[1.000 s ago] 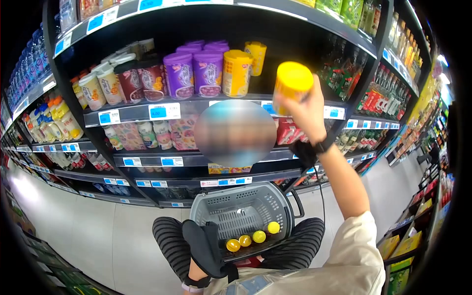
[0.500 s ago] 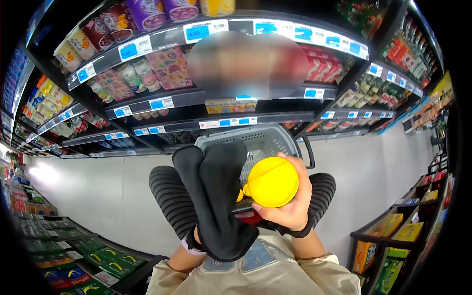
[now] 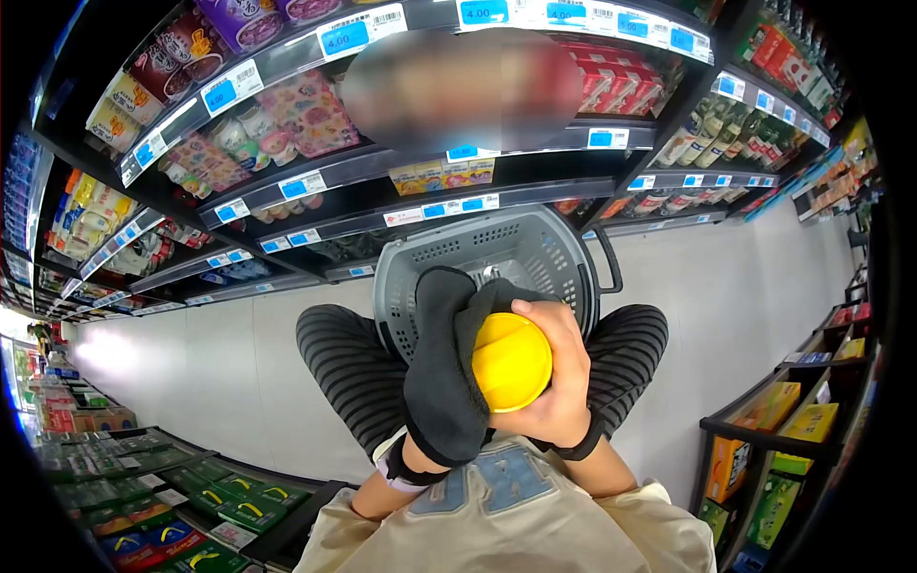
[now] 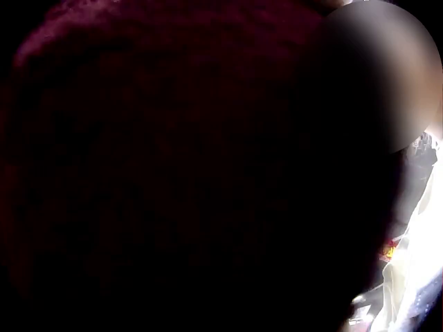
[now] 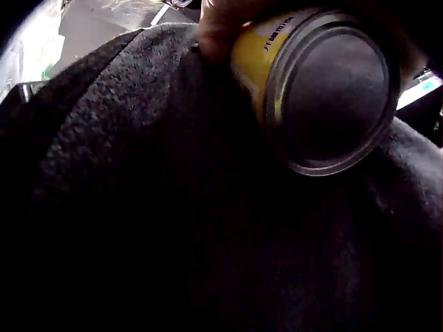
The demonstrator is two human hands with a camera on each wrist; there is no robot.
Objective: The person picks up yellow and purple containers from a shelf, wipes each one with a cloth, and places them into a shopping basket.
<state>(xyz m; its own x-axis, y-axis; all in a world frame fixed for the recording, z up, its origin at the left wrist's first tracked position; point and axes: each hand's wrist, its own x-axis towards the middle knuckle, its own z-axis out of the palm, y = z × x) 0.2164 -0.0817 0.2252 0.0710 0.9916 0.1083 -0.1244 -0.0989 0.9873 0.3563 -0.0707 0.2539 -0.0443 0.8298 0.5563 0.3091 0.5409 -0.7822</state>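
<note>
A yellow-lidded can (image 3: 513, 363) stands over the basket's near side, lid up. My right hand (image 3: 564, 382) grips it from the right, thumb and fingers round its side. My left hand (image 3: 444, 382), hidden in a thick black mitt, lies against the can's left side; I cannot tell how its fingers lie inside. From the right wrist, the can's metal bottom (image 5: 332, 97) shows in front of the mitt's dark cloth. Dark red cloth (image 4: 152, 83) fills most of the left wrist view. The grey shopping basket (image 3: 401, 277) sits between my knees, partly covered by hands and mitt.
Store shelves (image 3: 382, 162) with price tags rise just beyond the basket. Its black handle (image 3: 611, 263) sticks out on the right. Low display racks stand behind on both sides, with boxed goods at right (image 3: 807, 425) and green packs at left (image 3: 248, 511). Pale floor tiles (image 3: 239, 358) run between.
My right hand has brought the can from shelf height down over the basket, then leftward against the mitt. The mitt has met the can. The view has tilted down.
</note>
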